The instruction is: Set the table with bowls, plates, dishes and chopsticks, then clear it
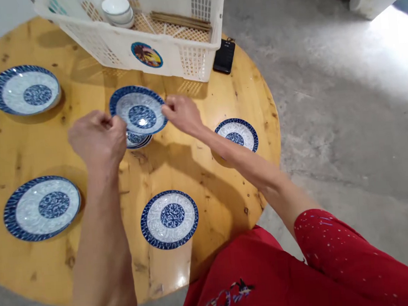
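Between my two hands a blue-and-white plate [120, 103] is held up, tilted slightly. My left hand [100, 135] is closed on its left rim, and my right hand [183, 113] pinches the right rim. Just under it, partly hidden, sits a small stack of similar plates [137, 140] on the table. Nearer to me lies a single patterned plate [169, 220]. Another plate [236, 135] rests at the right, partly covered by my right forearm. To the left are two deeper-looking dishes, a far one [25, 90] and a near one [42, 208].
A white plastic basket [171, 56] stands at the back of the round wooden table [199, 181]. Inside it are stacked white bowls [118, 11] and chopsticks [181, 21]. A black phone [224, 56] lies beside the basket, near the table's right edge. Concrete floor [336, 128] surrounds the table.
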The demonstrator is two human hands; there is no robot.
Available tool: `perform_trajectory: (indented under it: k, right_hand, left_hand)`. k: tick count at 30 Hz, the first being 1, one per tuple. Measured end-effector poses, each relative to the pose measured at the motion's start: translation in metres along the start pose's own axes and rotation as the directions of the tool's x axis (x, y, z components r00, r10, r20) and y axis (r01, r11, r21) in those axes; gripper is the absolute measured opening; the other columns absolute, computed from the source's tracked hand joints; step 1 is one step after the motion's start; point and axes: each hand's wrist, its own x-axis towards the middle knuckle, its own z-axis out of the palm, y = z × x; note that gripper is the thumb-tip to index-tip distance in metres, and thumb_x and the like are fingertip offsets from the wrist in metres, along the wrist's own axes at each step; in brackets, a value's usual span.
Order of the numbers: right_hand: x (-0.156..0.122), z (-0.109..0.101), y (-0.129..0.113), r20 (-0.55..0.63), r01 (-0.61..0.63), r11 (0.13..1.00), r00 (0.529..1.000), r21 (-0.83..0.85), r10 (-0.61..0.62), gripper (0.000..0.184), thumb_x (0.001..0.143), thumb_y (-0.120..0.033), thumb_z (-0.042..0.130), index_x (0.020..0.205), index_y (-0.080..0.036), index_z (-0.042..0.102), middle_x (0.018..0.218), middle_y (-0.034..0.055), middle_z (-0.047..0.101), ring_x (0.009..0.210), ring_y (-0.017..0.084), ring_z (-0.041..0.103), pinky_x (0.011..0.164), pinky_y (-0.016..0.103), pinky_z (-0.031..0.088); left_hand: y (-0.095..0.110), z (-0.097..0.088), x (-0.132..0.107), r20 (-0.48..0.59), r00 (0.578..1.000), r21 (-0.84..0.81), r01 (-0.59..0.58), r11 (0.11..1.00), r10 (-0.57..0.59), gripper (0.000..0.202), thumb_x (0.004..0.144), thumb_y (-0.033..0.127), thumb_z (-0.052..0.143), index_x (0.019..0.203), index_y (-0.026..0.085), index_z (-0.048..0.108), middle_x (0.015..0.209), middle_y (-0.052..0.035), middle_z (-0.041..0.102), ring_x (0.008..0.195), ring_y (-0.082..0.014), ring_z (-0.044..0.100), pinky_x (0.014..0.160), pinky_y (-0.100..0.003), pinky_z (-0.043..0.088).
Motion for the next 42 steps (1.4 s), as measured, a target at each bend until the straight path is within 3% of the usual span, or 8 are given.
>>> perform_trajectory:
  k: [2, 3, 8, 11, 14, 20, 30, 42]
  right_hand:
    - [-0.019, -0.020, 0.031, -0.040, -0.020, 0.999, 0.999, 0.025, 0.021, 0.036, 0.099, -0.036, 0.031, 0.086, -0.017, 0.058, 0.090, 0.0031, 0.063, 0.094, 0.017, 0.059, 0.086, 0.028, 0.044]
    - [-0.031, -0.029, 0.049, -0.061, -0.041, 0.998, 0.997, 0.042, 0.043, 0.032, 0.098, -0.037, 0.036, 0.083, -0.018, 0.057, 0.086, 0.0036, 0.062, 0.091, 0.019, 0.059, 0.084, 0.029, 0.045]
    - [-0.098, -0.063, 0.137, -0.144, -0.171, 0.984, 0.974, 0.052, 0.176, 0.025, 0.090, -0.033, 0.045, 0.073, -0.020, 0.058, 0.072, 0.0043, 0.059, 0.077, 0.020, 0.060, 0.071, 0.030, 0.047]
    - [-0.130, -0.068, 0.174, -0.139, -0.274, 0.961, 0.950, 0.046, 0.278, 0.022, 0.084, -0.030, 0.048, 0.066, -0.019, 0.057, 0.065, 0.0036, 0.059, 0.068, 0.019, 0.060, 0.064, 0.029, 0.046]
    - [-0.149, -0.062, 0.197, -0.134, -0.319, 0.946, 0.936, 0.064, 0.324, 0.021, 0.081, -0.030, 0.049, 0.065, -0.019, 0.057, 0.061, 0.0031, 0.060, 0.064, 0.019, 0.061, 0.062, 0.029, 0.046]
    - [-0.160, -0.049, 0.212, -0.104, -0.371, 0.925, 0.920, 0.083, 0.378, 0.023, 0.082, -0.033, 0.049, 0.066, -0.020, 0.058, 0.059, 0.0015, 0.058, 0.066, 0.019, 0.062, 0.063, 0.028, 0.047]
    - [-0.165, -0.049, 0.222, -0.103, -0.366, 0.927, 0.922, 0.081, 0.373, 0.024, 0.083, -0.036, 0.049, 0.065, -0.022, 0.055, 0.058, 0.0005, 0.055, 0.064, 0.018, 0.060, 0.061, 0.027, 0.048]
    - [-0.166, -0.053, 0.215, -0.088, -0.360, 0.932, 0.928, 0.028, 0.361, 0.027, 0.084, -0.037, 0.049, 0.062, -0.022, 0.053, 0.056, 0.0002, 0.056, 0.060, 0.018, 0.060, 0.057, 0.027, 0.047]
  left_hand:
    - [0.025, 0.009, -0.015, -0.061, 0.994, -0.086, -0.097, 0.992, 0.092, 0.030, 0.084, 0.034, 0.042, 0.086, 0.018, 0.067, 0.092, -0.0015, 0.073, 0.085, -0.0185, 0.061, 0.075, -0.029, 0.041]
    - [0.038, 0.018, -0.023, -0.039, 0.990, -0.141, -0.141, 0.980, 0.137, 0.028, 0.083, 0.033, 0.044, 0.081, 0.017, 0.067, 0.088, -0.0029, 0.072, 0.082, -0.0182, 0.061, 0.074, -0.028, 0.042]
    - [0.097, 0.081, -0.062, 0.176, 0.948, -0.392, -0.179, 0.903, 0.264, 0.024, 0.085, 0.033, 0.048, 0.077, 0.018, 0.065, 0.081, -0.0064, 0.070, 0.089, -0.0232, 0.063, 0.076, -0.030, 0.043]
    - [0.121, 0.116, -0.077, 0.256, 0.906, -0.455, -0.195, 0.869, 0.337, 0.022, 0.084, 0.031, 0.052, 0.071, 0.020, 0.064, 0.077, -0.0070, 0.069, 0.087, -0.0245, 0.063, 0.076, -0.031, 0.044]
    - [0.134, 0.136, -0.085, 0.328, 0.868, -0.456, -0.201, 0.867, 0.373, 0.020, 0.082, 0.027, 0.053, 0.066, 0.020, 0.063, 0.072, -0.0079, 0.069, 0.084, -0.0253, 0.063, 0.075, -0.032, 0.044]
    - [0.144, 0.148, -0.087, 0.354, 0.861, -0.410, -0.208, 0.888, 0.365, 0.018, 0.077, 0.027, 0.054, 0.064, 0.019, 0.063, 0.070, -0.0077, 0.068, 0.080, -0.0252, 0.063, 0.074, -0.033, 0.045]
    - [0.150, 0.158, -0.088, 0.358, 0.857, -0.437, -0.196, 0.878, 0.370, 0.016, 0.077, 0.025, 0.056, 0.066, 0.019, 0.066, 0.069, -0.0082, 0.068, 0.081, -0.0253, 0.063, 0.077, -0.036, 0.047]
    - [0.149, 0.160, -0.087, 0.370, 0.851, -0.444, -0.190, 0.876, 0.372, 0.018, 0.078, 0.029, 0.059, 0.066, 0.020, 0.068, 0.069, -0.0086, 0.067, 0.082, -0.0262, 0.064, 0.076, -0.036, 0.047]
